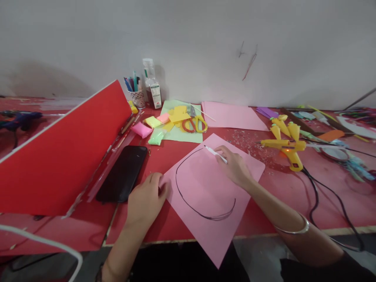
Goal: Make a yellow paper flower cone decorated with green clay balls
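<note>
A sheet of pink paper lies turned cornerwise on the red table, its near corner hanging past the edge. My right hand is closed round a white marker, whose dark tip is at the upper part of the sheet. A black curved line runs from near that tip down the left side and round to the lower right, doubled along the bottom. My left hand grips the sheet's left corner with bent fingers. Close beside that hand lies a black phone.
Yellow-and-red scissors, yellow paper pieces and small colourful packets lie behind. A yellow glue gun with a lit orange light and cable stands right. A red board leans at left. A bottle and pen cup stand by the wall.
</note>
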Tool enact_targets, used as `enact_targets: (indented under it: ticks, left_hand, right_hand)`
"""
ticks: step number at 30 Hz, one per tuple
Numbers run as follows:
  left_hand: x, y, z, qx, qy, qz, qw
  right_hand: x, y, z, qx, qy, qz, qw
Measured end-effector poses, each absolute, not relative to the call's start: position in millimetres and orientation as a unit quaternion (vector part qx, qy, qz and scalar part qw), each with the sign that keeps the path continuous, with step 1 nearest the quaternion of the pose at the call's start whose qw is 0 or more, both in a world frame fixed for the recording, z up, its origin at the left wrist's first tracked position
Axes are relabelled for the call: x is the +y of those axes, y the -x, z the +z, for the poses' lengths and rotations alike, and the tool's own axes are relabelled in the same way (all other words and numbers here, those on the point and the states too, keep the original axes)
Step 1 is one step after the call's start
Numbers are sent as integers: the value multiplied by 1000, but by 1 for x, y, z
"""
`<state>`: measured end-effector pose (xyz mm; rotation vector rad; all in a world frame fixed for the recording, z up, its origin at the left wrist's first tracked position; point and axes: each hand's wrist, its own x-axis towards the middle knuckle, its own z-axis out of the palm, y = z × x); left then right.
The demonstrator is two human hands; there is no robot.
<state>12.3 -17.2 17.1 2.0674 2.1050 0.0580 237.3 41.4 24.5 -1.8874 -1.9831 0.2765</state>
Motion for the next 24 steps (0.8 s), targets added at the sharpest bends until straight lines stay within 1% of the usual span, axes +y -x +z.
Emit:
enact_targets:
  ticks: [3, 6, 10, 13, 15, 18, 21, 24]
  left_hand:
    - [-16, -9, 20, 712, -689, 33, 132]
    - [-18, -4, 20, 710, -682, 64, 161]
    - [-26, 8, 15, 694, -660, 181, 226]
    - [-34, 15, 14, 699, -615, 283, 233]
    - [-39, 17, 15, 715, -575, 327, 227]
    - [-43, 16, 15, 736, -526, 363, 223]
    - [-45, 12, 11, 742, -485, 406, 221]
    - [-45, 9, 3, 741, -448, 455, 208]
  right_hand:
    - [44, -240, 25, -687, 667, 101, 271]
    - [45, -242, 27, -674, 651, 112, 329]
    - [46, -245, 28, -651, 637, 108, 399]
    - [46, -248, 29, -640, 622, 100, 440]
    - [46, -249, 30, -636, 617, 101, 453]
    - [47, -251, 30, -629, 606, 123, 472]
    - [49, -251, 28, -609, 599, 193, 483]
    - [51, -249, 24, -594, 600, 267, 465]
